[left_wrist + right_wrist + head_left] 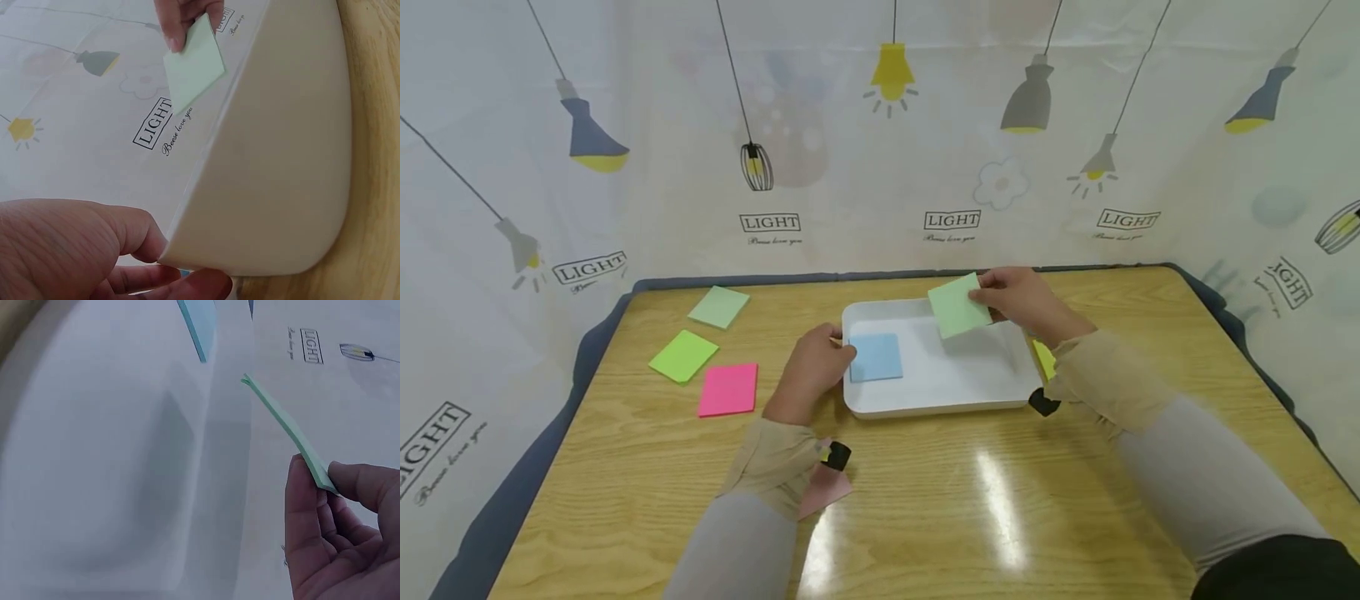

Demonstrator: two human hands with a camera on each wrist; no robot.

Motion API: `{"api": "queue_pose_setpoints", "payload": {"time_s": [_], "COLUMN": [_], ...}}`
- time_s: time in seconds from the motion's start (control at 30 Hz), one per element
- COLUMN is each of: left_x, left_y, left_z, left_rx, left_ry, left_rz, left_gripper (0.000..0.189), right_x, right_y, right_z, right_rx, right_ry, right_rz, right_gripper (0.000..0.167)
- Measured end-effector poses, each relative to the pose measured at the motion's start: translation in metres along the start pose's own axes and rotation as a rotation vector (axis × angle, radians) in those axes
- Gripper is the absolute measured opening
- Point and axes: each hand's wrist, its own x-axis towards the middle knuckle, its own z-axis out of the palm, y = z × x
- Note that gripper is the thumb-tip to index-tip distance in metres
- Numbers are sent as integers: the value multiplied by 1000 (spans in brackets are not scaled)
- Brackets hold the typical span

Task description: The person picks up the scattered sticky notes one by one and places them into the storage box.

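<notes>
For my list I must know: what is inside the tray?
A blue pad lies at the left end of the tray, hiding whatever is beneath. In the head view, a green pad in the right hand hides part of the far side.

Head view bright, white glare streaks [998,510] on wood table [925,475], near side of white tray [955,375], right wrist view dimmer, greyer, soft-edged shadows [164,469] inside tray
</notes>
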Motion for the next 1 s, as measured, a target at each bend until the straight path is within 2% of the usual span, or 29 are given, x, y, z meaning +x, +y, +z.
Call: {"api": "queue_pose_setpoints", "payload": {"time_s": [0.2,0.33,0.67,0.83,1.0], "left_x": [0,0,-2,-3,-2], "left_y": [1,3,4,4,3], "left_z": [1,1,-2,-3,-3], "left_rx": [-1,1,17,11,11], "left_ry": [-7,-2,14,13,12], "left_rz": [-20,-38,-22,-12,-19], "left_gripper": [44,43,43,45,44], "right_x": [1,1,6,8,8], "right_y": [2,-3,-15,-13,-12], "right_z": [46,70,107,116,120], "right_rx": [130,179,212,121,-68], "right_ry": [-102,-140,-164,-175,-177], "right_rz": [-1,10,66,31,-32], "right_gripper": [29,28,39,43,42]}}
